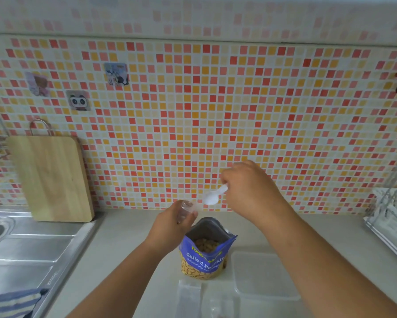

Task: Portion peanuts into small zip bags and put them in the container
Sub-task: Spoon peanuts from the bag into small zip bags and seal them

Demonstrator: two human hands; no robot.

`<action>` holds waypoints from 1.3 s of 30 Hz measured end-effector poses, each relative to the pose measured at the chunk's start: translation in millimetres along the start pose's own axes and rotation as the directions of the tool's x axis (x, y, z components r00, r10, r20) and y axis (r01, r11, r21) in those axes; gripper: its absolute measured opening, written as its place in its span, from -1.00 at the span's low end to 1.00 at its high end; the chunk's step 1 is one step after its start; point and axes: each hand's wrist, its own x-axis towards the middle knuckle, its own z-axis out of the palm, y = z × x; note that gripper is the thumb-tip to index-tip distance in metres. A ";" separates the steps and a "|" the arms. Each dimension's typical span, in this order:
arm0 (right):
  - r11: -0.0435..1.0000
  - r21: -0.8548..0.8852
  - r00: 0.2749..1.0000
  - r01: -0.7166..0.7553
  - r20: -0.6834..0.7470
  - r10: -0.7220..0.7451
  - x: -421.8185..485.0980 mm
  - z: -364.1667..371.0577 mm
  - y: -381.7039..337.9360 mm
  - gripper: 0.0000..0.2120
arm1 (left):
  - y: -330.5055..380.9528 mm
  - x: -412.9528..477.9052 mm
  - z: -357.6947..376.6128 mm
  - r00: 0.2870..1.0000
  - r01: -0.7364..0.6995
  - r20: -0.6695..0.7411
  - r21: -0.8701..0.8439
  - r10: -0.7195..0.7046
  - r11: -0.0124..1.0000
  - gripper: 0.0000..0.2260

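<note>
Fingers (225, 180) of the right hand (250, 187) are pinched shut on the handle of a white plastic spoon (213, 196), whose bowl points down and to the left; we cannot tell whether the bowl carries anything. We note the left hand (170, 223) closed around a small clear zip bag (187, 208), held upright with its mouth near the spoon's bowl, the two close but apparently not touching.

Both hands are raised above the counter (124, 249), over the back edge of an open blue peanut bag (204, 251). That bag stands upright on the counter, labelled "Salted Peanuts", its mouth wide and peanuts (205, 245) visible inside. We record a clear lidded container (261, 274) lying flat just to the right of the peanut bag, and a stack of empty zip bags (189, 297) in front of it, near the lower edge of the view; their number is not legible.

At left we observe a steel sink (27, 244) with its draining board, a striped cloth (11, 302) on its near corner, and a wooden cutting board (50, 177) leaning upright against the mosaic tile wall (216, 99). A white dish rack (390, 216) sits at the far right of the counter.
</note>
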 end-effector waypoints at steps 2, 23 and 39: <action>0.996 -0.042 0.967 -0.083 0.237 0.091 -0.4 18.9 -3.7 -0.77 | -3.5 -1.5 -3.9 0.999 0.007 0.043 0.040 -0.009 0.999 -0.65; 0.785 0.071 0.734 -0.615 0.417 0.537 -9.7 133.2 -9.2 -0.78 | -14.9 -3.9 3.2 0.969 0.072 0.227 0.123 -0.098 0.990 -0.65; 0.598 0.218 0.577 -0.772 0.636 0.512 -7.4 97.1 64.0 -0.71 | -13.3 -1.5 -10.4 0.976 -0.131 0.208 0.310 0.067 0.942 -0.58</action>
